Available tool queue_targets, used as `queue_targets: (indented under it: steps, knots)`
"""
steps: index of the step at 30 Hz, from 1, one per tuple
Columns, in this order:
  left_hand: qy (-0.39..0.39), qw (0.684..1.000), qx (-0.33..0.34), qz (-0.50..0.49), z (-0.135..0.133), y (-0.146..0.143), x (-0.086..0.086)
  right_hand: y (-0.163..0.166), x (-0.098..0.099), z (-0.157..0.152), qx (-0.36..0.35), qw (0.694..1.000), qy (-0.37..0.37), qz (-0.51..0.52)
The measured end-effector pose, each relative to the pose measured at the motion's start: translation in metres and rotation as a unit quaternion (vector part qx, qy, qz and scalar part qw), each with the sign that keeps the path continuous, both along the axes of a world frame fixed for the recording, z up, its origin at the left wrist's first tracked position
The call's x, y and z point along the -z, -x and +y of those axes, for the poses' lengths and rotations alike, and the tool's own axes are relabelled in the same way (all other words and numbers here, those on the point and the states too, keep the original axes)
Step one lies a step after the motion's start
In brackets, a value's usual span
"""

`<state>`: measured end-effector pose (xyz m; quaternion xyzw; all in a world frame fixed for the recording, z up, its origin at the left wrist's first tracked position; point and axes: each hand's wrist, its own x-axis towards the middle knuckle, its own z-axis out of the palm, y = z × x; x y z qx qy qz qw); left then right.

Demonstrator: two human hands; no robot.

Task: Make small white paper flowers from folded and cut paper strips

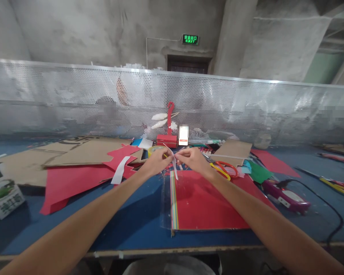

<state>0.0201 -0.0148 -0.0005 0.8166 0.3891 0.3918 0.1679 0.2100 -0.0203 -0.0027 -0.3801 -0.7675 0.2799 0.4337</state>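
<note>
Blue worktop [132, 225] runs along a perforated metal screen [246, 103], strewn with cardboard sheets [83, 152] and red paper [71, 183]. Both hands meet near the middle of the worktop: left hand [156, 162] and right hand [193, 159] each pinch one small white paper strip [174, 165] between them, its tail hanging above a pack of coloured paper [206, 202] at the front edge. Red-and-yellow scissors [225, 170] lie just right of the right hand

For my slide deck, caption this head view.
Both hands pinch a white paper strip above a red paper stack.
</note>
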Motion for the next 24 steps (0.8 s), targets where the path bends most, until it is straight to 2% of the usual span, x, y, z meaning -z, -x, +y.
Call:
queue_targets:
  steps: [24]
  knots:
    - [-0.008,0.999,-0.015,0.026,-0.0044,-0.0003,-0.0025,0.0019,0.0006,-0.0017,0.005,1.000,-0.022,-0.012]
